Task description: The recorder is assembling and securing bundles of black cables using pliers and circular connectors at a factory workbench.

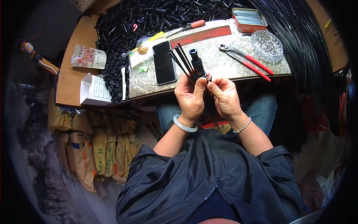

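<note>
while both forearms reach in over the person's lap, the two hands meet at the near edge of the speckled board [212, 44]. the left hand [190, 98] is closed around the lower part of a black tube [198, 65], which stands nearly upright with its open end up. several thin black rods [185, 58] fan out beside the tube, held in the same hand. the right hand [225, 99] has thumb and fingers pinched together on a small shiny piece [209, 78] at the tube's lower end; its exact shape is too small to tell. a phone [164, 63] lies just left of the rods. to the right are red-handled pliers [248, 58], a glass dish [267, 46] and a red tin [251, 28] of thin sticks. beyond the board, a screwdriver [197, 24] lies near a heap of small black parts [123, 26].
</note>
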A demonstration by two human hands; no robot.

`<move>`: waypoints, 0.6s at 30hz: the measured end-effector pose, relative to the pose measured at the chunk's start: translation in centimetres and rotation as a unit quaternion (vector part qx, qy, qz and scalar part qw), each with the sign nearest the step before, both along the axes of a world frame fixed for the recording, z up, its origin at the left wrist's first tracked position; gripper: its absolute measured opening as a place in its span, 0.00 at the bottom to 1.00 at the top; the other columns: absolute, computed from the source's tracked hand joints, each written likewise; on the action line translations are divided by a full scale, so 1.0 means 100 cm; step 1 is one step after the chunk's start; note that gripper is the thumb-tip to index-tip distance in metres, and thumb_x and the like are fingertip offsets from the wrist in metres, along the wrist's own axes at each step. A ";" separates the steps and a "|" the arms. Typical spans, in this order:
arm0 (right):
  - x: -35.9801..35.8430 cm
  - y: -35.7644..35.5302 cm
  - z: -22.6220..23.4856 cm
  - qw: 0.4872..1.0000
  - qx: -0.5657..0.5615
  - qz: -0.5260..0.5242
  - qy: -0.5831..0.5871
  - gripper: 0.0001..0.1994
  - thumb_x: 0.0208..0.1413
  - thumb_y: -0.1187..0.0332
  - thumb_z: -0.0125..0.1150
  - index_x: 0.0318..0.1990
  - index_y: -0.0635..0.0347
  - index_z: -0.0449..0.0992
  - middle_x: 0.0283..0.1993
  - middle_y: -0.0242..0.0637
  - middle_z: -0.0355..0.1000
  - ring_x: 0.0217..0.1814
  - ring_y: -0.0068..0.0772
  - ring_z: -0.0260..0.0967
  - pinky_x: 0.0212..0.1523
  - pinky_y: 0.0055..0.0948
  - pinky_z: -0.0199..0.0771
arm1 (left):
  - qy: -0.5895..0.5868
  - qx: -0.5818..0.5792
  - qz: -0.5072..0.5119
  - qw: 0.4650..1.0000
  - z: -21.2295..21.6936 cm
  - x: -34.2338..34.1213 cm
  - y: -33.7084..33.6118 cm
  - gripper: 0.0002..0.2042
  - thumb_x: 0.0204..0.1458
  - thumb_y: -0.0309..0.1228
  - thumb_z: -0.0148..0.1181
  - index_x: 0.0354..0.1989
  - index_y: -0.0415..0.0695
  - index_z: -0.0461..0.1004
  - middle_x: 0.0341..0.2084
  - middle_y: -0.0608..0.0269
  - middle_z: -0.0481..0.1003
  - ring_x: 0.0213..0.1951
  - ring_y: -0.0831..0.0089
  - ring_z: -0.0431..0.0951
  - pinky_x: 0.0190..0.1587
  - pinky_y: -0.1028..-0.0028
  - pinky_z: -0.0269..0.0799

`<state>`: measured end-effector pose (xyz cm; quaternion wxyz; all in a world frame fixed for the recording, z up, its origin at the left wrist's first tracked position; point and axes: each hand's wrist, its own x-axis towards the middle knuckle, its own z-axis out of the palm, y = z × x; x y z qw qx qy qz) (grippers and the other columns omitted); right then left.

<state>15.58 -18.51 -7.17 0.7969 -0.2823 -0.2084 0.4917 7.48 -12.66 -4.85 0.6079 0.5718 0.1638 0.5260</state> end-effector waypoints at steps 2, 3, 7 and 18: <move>0.001 0.002 0.001 1.000 -0.004 -0.002 -0.009 0.04 0.50 0.73 0.63 0.32 0.60 0.75 0.31 0.28 0.73 0.33 0.14 0.67 0.38 0.15 0.67 | 0.009 -0.006 -0.014 1.000 -0.006 -0.003 0.000 0.16 0.54 0.33 0.56 0.47 0.36 0.68 0.39 0.62 0.73 0.36 0.77 0.74 0.42 0.77 0.70; 0.001 0.004 0.001 1.000 -0.005 0.005 -0.018 0.04 0.50 0.72 0.63 0.32 0.60 0.75 0.32 0.28 0.73 0.33 0.14 0.67 0.38 0.15 0.67 | 0.007 -0.001 -0.014 1.000 -0.006 -0.004 0.000 0.15 0.54 0.33 0.56 0.46 0.36 0.69 0.39 0.61 0.73 0.37 0.76 0.74 0.43 0.76 0.70; 0.000 0.006 0.002 1.000 0.000 0.025 -0.011 0.05 0.52 0.72 0.59 0.35 0.61 0.72 0.35 0.30 0.71 0.37 0.18 0.67 0.42 0.18 0.66 | -0.007 -0.017 -0.012 1.000 -0.009 -0.003 0.001 0.17 0.53 0.35 0.56 0.46 0.36 0.69 0.40 0.61 0.73 0.38 0.77 0.74 0.44 0.76 0.68; -0.004 0.006 0.002 1.000 0.017 -0.004 -0.025 0.05 0.51 0.73 0.61 0.35 0.60 0.74 0.32 0.26 0.71 0.31 0.13 0.63 0.36 0.13 0.62 | -0.050 -0.053 -0.047 0.996 -0.015 -0.002 0.009 0.18 0.52 0.36 0.57 0.47 0.39 0.67 0.43 0.59 0.72 0.39 0.70 0.75 0.46 0.70 0.70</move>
